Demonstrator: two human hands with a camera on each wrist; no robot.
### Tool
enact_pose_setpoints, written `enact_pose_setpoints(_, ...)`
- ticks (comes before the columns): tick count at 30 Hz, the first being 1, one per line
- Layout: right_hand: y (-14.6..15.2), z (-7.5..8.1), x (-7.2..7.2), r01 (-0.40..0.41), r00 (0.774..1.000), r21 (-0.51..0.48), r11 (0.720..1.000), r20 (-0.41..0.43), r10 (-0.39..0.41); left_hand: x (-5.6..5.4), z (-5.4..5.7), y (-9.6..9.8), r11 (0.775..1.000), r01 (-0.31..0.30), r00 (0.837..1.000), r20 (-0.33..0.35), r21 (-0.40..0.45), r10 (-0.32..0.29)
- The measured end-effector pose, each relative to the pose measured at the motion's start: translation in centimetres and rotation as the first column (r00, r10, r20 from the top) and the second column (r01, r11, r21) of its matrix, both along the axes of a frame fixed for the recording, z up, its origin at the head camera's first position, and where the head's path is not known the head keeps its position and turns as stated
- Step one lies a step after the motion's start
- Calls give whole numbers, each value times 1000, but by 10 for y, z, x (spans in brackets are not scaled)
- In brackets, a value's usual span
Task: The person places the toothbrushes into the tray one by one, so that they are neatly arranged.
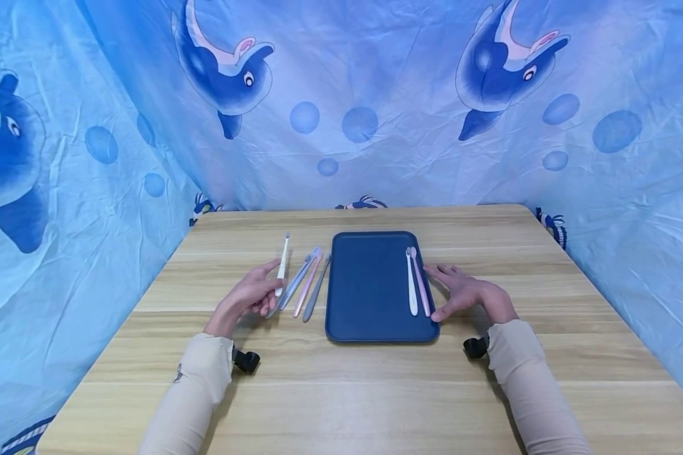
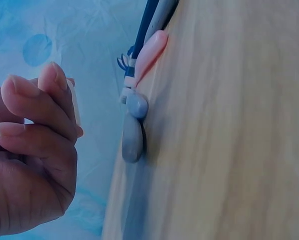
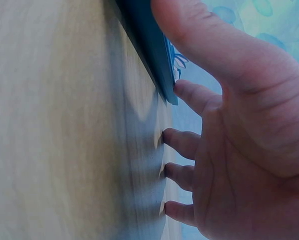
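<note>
A white toothbrush (image 1: 283, 260) is pinched in my left hand (image 1: 249, 292), its head pointing away from me. In the left wrist view only a sliver of it shows behind the curled fingers. Several toothbrushes lie on the table just right of that hand, among them a pink one (image 1: 307, 289), a dark grey one (image 1: 316, 291) and a blue one (image 1: 297, 283). My right hand (image 1: 469, 296) spreads its fingers at the right edge of the navy tray (image 1: 370, 284), thumb and forefinger at the rim. Inside the tray, a white toothbrush (image 1: 412, 287) and a pink toothbrush (image 1: 421, 287) lie side by side along the right.
A wooden table (image 1: 364, 398) carries everything. Blue cloth (image 1: 398, 164) printed with dolphins hangs behind it and at both sides. Each wrist wears a small black camera, like the one at the left cuff (image 1: 247, 361).
</note>
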State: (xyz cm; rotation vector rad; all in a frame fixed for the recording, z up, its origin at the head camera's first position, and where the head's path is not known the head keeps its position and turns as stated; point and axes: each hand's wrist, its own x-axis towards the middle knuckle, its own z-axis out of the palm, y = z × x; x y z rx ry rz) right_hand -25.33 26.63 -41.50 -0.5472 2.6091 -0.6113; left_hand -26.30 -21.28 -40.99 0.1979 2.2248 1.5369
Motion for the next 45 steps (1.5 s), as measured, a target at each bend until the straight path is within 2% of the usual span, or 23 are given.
enact_pose_setpoints(10, 0, -2, -1, -1, 1000, 4, 1000, -5, 1, 0, 6, 15, 1000, 1, 1000, 20, 11, -1)
enact_pose_setpoints(26, -1, 0, -1, -9, 1000, -7, 1000, 2, 9, -6, 7, 46, 996, 45, 999, -33, 76, -42)
enact_pose_setpoints(34, -1, -2, -2, 5, 1000, -6, 1000, 9, -5, -9, 10, 65, 996, 42, 998, -39, 80, -39)
enact_pose_setpoints(45, 0, 0, 0, 1, 1000, -15, 1000, 15, 0, -10, 6, 89, 992, 39, 999, -14, 121, -38)
